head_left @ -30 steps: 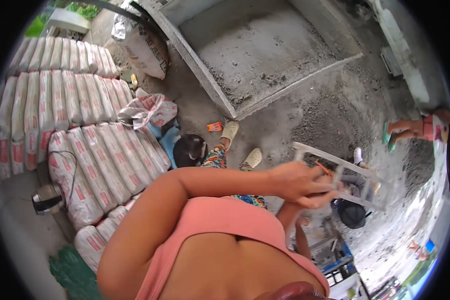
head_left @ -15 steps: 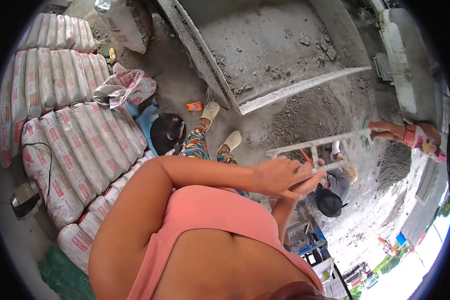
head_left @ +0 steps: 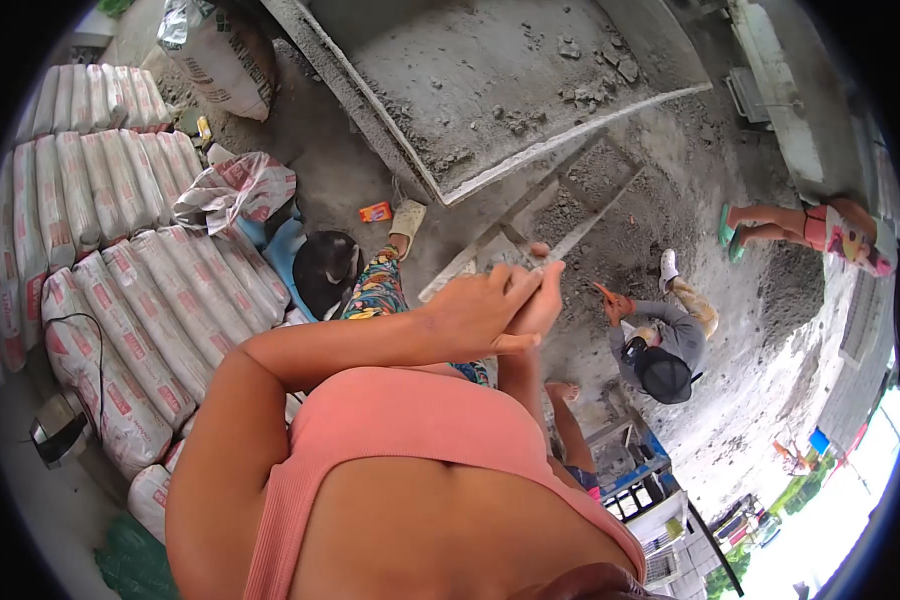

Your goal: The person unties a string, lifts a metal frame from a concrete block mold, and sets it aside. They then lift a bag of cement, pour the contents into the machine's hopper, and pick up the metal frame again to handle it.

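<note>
A grey ladder-like frame [head_left: 582, 198] with cross rungs slants from my hands up toward the right, above the sandy ground. My left hand [head_left: 478, 312] reaches across my chest and grips the frame's lower end. Pressed right against it, my right hand [head_left: 543, 298] comes up from below and closes on the same rail. Both hands meet in front of my pink top.
Stacked cement bags [head_left: 120, 250] fill the left. A large trough of grey mortar [head_left: 490, 90] lies ahead. A person in a dark cap [head_left: 662, 365] crouches at right, another person [head_left: 820, 228] stands farther right, and someone in patterned trousers [head_left: 375, 285] sits near the bags.
My hands have moved left and up with the frame. The frame has swung from pointing right over the crouching person to slanting up toward the trough.
</note>
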A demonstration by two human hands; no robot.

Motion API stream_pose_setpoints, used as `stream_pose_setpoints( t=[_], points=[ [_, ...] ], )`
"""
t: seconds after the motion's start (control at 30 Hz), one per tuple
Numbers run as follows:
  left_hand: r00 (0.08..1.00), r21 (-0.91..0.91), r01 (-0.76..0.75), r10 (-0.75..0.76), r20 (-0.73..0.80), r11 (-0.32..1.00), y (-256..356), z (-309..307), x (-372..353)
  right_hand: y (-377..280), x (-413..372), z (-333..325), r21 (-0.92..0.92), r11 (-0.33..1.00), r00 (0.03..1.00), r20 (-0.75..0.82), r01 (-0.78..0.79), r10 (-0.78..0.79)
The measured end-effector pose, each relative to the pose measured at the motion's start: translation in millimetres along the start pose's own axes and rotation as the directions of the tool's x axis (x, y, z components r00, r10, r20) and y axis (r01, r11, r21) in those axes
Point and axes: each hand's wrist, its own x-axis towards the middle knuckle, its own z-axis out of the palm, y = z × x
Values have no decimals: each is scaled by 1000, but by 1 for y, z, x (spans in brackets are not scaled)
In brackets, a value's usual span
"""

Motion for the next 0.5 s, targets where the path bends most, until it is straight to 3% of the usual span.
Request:
stream_pose_setpoints(
  t=[0.07, 0.13, 0.17, 0.2, 0.27, 0.3, 0.33, 0.37, 0.4, 0.43, 0.47, 0.5],
  points=[
    [997, -72, -69, 67, -29, 995, 6, 5, 10, -17, -11, -3, -6, 995, 994, -14, 104, -104],
    [932, 69, -354, 358, -52, 933, 15, 5, 21, -37, -28, 16, -11, 958, 923, -267, 285, -278],
    [909, 87, -401, 408, -82, 912, 23, 1, 23, -42, -34, 8, 124, 945, 953, -34, 303, -302],
    [911, 87, -395, 402, -86, 914, 27, -1, 21, -46, -40, 1, 262, 922, 920, 196, 284, -339],
    [892, 112, -425, 437, -117, 898, 36, -12, 19, -27, -30, -12, 173, 944, 930, 195, 281, -312],
    [963, 242, -257, 268, -13, 936, 39, -23, 9, -2, -14, -35, -317, 834, 890, 106, 452, -443],
    [993, 266, -19, -12, 114, 964, 47, -42, 1, 17, -5, -45, -735, 508, 807, 89, 449, -584],
    [929, 327, 210, -292, 228, 922, 48, -56, -7, 35, -14, -20, -343, 913, 973, 18, 222, -231],
    [949, 259, 143, -207, 239, 955, 32, -56, -21, 46, -25, 1, 125, 979, 980, 141, -160, 142],
    [962, 193, 75, -122, 243, 978, 16, -52, -32, 43, -25, -8, 145, 979, 982, 141, -145, 125],
    [963, 213, 68, -120, 241, 975, 7, -43, -34, 40, -19, -23, 223, 941, 932, 316, -253, 176],
    [989, 107, 52, -66, 136, 993, 1, -28, -39, 37, -18, -34, 270, 887, 851, 480, -375, 214]
  ],
)
